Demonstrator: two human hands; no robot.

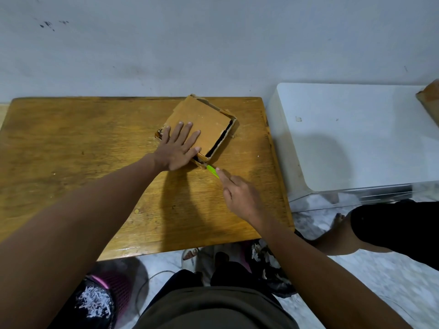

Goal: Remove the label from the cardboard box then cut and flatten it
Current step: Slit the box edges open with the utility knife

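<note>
A shallow brown cardboard box [204,119] lies on the wooden table [95,143], turned at an angle, with a dark gap showing along its right side. My left hand [178,148] lies flat on its near-left part, fingers spread, pressing down. My right hand [240,195] grips a green-handled cutter [212,171] with the forefinger laid along it. The cutter's tip touches the box's near corner. No label is visible on the box's top face.
A white plastic table [356,138] stands right of the wooden one, with a piece of cardboard [430,98] at its far right edge. A pink basket holding shredded paper [102,298] sits on the floor below left. Another person's leg [380,229] is at the right.
</note>
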